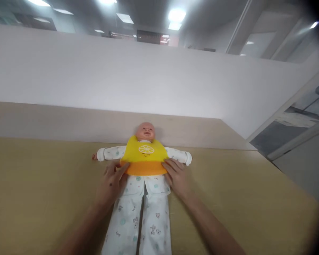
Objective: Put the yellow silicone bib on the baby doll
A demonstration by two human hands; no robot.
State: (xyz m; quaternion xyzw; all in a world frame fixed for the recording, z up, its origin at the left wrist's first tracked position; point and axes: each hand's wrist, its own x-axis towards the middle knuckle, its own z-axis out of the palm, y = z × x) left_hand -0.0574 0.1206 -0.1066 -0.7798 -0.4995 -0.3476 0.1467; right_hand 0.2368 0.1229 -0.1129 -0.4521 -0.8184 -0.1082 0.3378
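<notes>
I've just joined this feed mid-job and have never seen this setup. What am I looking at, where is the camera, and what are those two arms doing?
There is no machine here: the two bare arms belong to a person, and the single picture comes from a camera worn on their head, looking forward and down. A baby doll in white patterned pyjamas lies on its back on a pale wooden tabletop, head toward the white wall. It wears a yellow bib with an orange bottom edge. The left hand and right hand rest flat at the bib's two lower corners, touching its orange edge. Neither hand is gripping anything.
</notes>
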